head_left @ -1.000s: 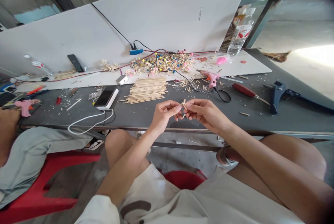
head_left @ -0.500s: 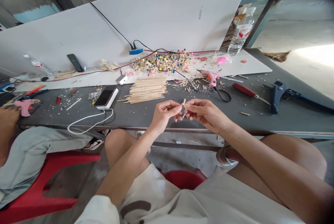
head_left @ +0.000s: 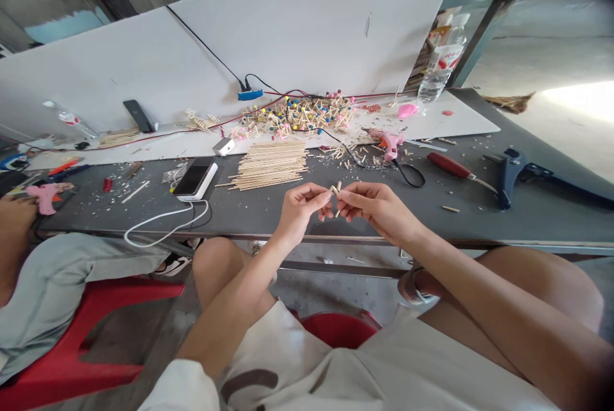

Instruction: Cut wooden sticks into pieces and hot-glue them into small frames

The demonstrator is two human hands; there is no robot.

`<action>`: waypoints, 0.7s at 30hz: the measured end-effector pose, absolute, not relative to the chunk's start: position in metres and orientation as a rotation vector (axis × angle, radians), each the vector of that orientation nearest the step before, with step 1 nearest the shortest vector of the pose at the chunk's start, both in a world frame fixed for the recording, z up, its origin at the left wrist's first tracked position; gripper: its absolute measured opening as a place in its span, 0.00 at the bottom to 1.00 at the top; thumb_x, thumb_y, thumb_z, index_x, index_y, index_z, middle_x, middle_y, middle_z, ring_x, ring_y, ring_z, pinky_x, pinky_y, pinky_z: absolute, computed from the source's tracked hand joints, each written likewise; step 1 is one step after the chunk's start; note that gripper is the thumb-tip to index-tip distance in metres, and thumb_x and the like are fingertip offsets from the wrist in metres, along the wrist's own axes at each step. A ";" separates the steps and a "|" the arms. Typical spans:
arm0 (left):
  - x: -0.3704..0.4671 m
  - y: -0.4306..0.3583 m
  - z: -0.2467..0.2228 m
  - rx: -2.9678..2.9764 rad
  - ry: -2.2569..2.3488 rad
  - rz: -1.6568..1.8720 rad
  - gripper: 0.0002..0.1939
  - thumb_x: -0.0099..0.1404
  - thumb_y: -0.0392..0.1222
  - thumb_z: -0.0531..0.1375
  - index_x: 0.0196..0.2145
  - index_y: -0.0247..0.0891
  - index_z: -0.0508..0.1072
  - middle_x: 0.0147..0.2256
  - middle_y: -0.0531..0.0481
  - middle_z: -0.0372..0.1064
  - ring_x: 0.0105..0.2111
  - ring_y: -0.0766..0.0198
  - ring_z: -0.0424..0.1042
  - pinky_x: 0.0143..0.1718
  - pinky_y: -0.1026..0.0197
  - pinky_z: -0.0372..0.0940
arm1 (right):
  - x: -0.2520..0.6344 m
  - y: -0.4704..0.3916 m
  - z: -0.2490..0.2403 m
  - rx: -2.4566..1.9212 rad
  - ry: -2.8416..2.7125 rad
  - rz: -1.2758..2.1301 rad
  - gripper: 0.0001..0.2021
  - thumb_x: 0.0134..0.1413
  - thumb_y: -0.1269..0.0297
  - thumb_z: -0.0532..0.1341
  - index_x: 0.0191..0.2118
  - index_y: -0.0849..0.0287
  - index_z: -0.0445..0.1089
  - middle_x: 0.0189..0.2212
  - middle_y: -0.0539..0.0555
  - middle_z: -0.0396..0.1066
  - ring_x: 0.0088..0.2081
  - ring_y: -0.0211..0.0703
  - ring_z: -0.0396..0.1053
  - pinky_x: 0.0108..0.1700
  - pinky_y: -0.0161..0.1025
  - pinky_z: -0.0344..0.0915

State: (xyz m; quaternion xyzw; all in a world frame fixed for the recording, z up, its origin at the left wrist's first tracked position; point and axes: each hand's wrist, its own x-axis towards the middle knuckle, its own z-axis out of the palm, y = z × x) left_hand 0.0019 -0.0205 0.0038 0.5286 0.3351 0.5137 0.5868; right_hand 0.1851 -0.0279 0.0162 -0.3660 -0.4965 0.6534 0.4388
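Short pale wooden sticks (head_left: 338, 187) show between my two hands, just above the front edge of the grey table (head_left: 249, 211). My left hand (head_left: 306, 205) pinches one small stick piece between thumb and forefinger. Opposite it, my right hand (head_left: 367, 202) has its thumb and fingers closed on another stick, whose ends poke out above and below the fingertips. The pieces meet or nearly meet at the fingertips; whether they are joined I cannot tell. Behind the hands lies a bundle of long thin wooden sticks (head_left: 271, 165).
A pink glue gun (head_left: 389, 142), a red-handled tool (head_left: 448, 165) and a blue-handled cutter (head_left: 512, 174) lie to the right. At the back is a heap of sticks with coloured balls (head_left: 307, 112). A phone on a white block (head_left: 196, 179) sits left. Another person's hand (head_left: 16, 222) is far left.
The stick piece at my left fingertips has tilted and shows more clearly now. Both hands stay in nearly the same place, still pinching.
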 end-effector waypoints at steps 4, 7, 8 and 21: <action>0.002 -0.021 0.005 1.224 0.797 1.187 0.15 0.63 0.51 0.64 0.33 0.33 0.77 0.26 0.49 0.72 0.22 0.66 0.73 0.21 0.66 0.62 | 0.187 -0.029 0.016 -0.927 -1.283 1.576 0.14 0.51 0.54 0.69 0.32 0.62 0.75 0.29 0.53 0.74 0.30 0.37 0.70 0.32 0.34 0.66; 0.001 -0.019 0.004 1.194 0.873 1.182 0.23 0.66 0.57 0.58 0.33 0.32 0.77 0.27 0.47 0.73 0.22 0.65 0.73 0.21 0.65 0.63 | 0.190 -0.030 0.016 -0.964 -1.273 1.567 0.15 0.51 0.53 0.69 0.31 0.62 0.75 0.29 0.53 0.74 0.30 0.37 0.70 0.32 0.34 0.66; 0.000 -0.018 0.003 1.202 0.922 1.176 0.23 0.67 0.58 0.57 0.33 0.32 0.77 0.27 0.46 0.73 0.22 0.65 0.73 0.22 0.65 0.63 | 0.192 -0.031 0.016 -0.974 -1.273 1.565 0.15 0.51 0.53 0.69 0.32 0.62 0.75 0.29 0.53 0.74 0.30 0.37 0.70 0.32 0.34 0.66; 0.008 -0.007 -0.027 2.410 1.202 0.592 0.16 0.62 0.36 0.63 0.49 0.38 0.77 0.40 0.45 0.69 0.43 0.57 0.71 0.48 0.54 0.67 | 0.221 -0.028 -0.001 -1.389 -1.476 1.385 0.18 0.50 0.49 0.67 0.31 0.62 0.74 0.25 0.53 0.73 0.25 0.36 0.67 0.28 0.34 0.67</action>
